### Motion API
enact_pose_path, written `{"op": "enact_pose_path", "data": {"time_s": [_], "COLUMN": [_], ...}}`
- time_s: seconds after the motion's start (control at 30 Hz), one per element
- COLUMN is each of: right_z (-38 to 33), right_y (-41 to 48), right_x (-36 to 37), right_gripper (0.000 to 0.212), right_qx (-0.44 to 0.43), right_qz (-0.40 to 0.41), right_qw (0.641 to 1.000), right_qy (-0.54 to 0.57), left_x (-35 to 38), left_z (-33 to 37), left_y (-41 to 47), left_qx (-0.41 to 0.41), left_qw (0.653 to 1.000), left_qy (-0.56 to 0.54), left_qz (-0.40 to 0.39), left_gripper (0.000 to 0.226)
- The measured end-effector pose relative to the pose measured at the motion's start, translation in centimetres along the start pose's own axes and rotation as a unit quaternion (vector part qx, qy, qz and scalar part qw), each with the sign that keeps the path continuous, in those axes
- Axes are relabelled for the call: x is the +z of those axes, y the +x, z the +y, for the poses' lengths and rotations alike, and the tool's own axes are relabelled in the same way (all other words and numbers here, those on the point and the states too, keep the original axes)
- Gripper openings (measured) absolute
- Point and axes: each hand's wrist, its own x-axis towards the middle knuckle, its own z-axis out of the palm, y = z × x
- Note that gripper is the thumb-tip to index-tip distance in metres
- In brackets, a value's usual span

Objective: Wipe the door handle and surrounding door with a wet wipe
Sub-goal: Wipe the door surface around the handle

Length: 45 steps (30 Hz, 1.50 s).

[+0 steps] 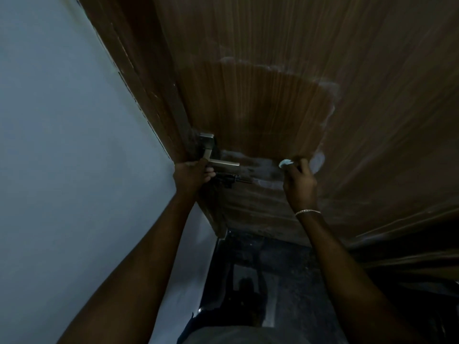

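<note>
A brown wood-grain door [298, 70] fills the upper right of the head view. Its silver lever handle [224, 163] juts out near the door's left edge, with a dark key [232, 179] in the lock below it. My left hand [192, 173] grips the door's edge right at the base of the handle. My right hand [299, 181] holds a bunched white wet wipe [285, 163] against the door, to the right of the handle. A darker wiped patch with pale smeared borders spreads above the handle.
A pale blue-white wall [62, 170] runs down the left side, next to the door frame [139, 78]. Below the door lies a dark glossy floor [268, 269]. A thin bracelet [308, 212] circles my right wrist.
</note>
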Motion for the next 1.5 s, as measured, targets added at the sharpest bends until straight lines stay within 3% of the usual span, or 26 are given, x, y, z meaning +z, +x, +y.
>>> {"op": "enact_pose_path", "data": {"time_s": [0.13,0.23,0.43,0.63,0.8,0.93,1.03,1.13,1.3,1.5], "right_z": [-1.8,-2.8,-2.7,-4.4,-5.9,-7.7,-7.9,-9.0,-8.8,-9.7], "right_y": [1.1,0.9,0.5,-0.5,0.7,0.0,0.2,1.4,-0.2,1.1], "right_x": [1.0,3.0,3.5,6.1,5.8,6.9,7.0,7.5,8.3,8.4], "right_gripper": [0.024,0.018,0.015,0.015,0.017,0.017,0.015,0.013,0.015,0.012], "right_qx": [0.012,-0.011,0.055,0.060,0.104,0.115,0.131,0.113,0.121,0.106], "right_qz": [0.052,0.035,0.068,0.027,0.103,0.077,0.106,0.137,0.083,0.125], "right_qw": [0.997,0.998,0.992,0.994,0.982,0.981,0.974,0.967,0.976,0.965], "right_qy": [0.060,0.058,0.090,0.084,0.123,0.133,0.149,0.181,0.162,0.205], "left_x": [0.1,0.1,0.2,0.6,0.5,0.5,0.4,0.5,0.4,0.7], "left_z": [-0.3,-0.4,-0.4,-0.9,-1.3,-1.5,-1.7,-1.9,-1.9,-2.0], "left_y": [0.0,0.1,0.4,0.9,1.2,1.2,1.3,1.5,1.5,1.4], "left_qx": [0.000,0.000,-0.008,-0.024,-0.010,0.008,0.016,0.019,0.021,0.033], "left_qw": [1.000,1.000,1.000,0.999,0.999,0.999,0.999,0.999,0.999,0.999], "left_qy": [-0.018,-0.018,-0.014,-0.029,-0.049,-0.042,-0.036,-0.037,-0.037,-0.032], "left_qz": [0.002,0.002,-0.006,-0.018,-0.021,-0.016,-0.017,-0.014,-0.016,-0.002], "left_gripper": [0.025,0.021,0.017,0.028,0.030,0.030,0.027,0.025,0.024,0.021]}}
